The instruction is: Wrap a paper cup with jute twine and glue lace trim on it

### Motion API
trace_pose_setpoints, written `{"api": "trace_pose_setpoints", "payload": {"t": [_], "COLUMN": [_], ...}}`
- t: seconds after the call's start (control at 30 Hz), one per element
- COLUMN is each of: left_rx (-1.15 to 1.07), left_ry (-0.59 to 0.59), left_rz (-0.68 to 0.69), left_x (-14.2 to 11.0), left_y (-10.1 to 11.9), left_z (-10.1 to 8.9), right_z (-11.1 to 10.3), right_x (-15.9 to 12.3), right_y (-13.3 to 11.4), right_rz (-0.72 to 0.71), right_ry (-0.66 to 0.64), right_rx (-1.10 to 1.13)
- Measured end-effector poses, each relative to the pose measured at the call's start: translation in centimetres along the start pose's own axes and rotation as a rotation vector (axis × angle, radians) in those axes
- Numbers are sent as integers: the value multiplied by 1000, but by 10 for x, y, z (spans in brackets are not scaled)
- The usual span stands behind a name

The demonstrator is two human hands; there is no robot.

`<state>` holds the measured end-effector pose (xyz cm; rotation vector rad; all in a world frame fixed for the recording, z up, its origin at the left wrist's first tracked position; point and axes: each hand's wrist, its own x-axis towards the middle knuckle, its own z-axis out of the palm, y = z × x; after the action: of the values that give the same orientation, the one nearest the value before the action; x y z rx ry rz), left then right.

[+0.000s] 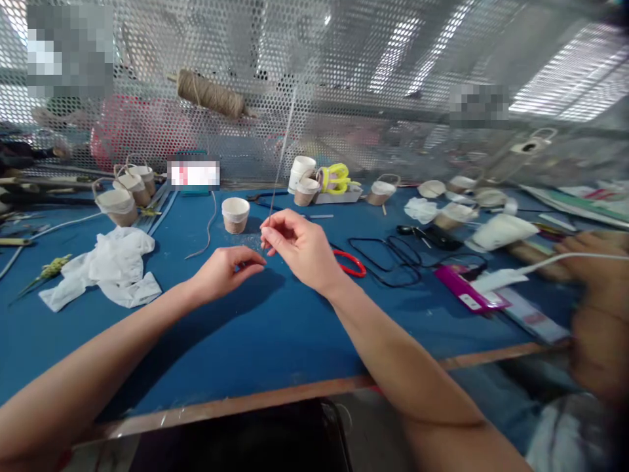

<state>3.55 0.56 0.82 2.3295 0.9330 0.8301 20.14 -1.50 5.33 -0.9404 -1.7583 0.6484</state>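
Observation:
My right hand (299,252) pinches a long thin wire-like rod (282,151) between thumb and fingertips. The rod rises steeply, leaning slightly right, pale at the top and darker near the fingers. Just left and below, my left hand (230,269) has its thumb and fingertips brought together close to the rod's lower end. Whether anything is between those tips is too small to make out. Behind the hands stands a small paper-white and brown cup (236,216), upright on the blue table (255,341), with pale crumbs beside it.
Handled little baskets (118,206) and crumpled white cloth (115,265) lie left. A twine spool (210,94) hangs on the perforated screen. Right are yellow-handled scissors (337,178), a red-handled tool (354,262), black cord (393,259), a purple packet (466,288) and another person's arm (599,314).

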Motion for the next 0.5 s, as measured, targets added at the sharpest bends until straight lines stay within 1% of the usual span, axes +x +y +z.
{"api": "trace_pose_setpoints", "payload": {"t": [0.07,0.13,0.23,0.27,0.33,0.4,0.43,0.5], "left_rx": [147,242,347,460,629,675,658,579], "left_ry": [-83,-84,-106,-168,-250,-327,-375,-460], "left_rz": [-55,-98,-107,-106,-99,-42,-8,57], "left_x": [-1,-8,-31,-41,-58,-65,-63,-49], "left_y": [-11,-23,-32,-31,-21,-1,13,46], "left_z": [-6,-10,-9,-6,5,24,36,66], "right_z": [-2,-9,-32,-42,-61,-74,-78,-81], "right_x": [-1,0,2,3,5,7,8,11], "right_y": [3,4,-2,-4,-9,-12,-14,-17], "right_rz": [12,2,-63,-77,-100,-117,-123,-133], "right_ry": [52,134,207,220,247,249,246,238], "right_rx": [42,59,20,-6,-55,-95,-113,-148]}}
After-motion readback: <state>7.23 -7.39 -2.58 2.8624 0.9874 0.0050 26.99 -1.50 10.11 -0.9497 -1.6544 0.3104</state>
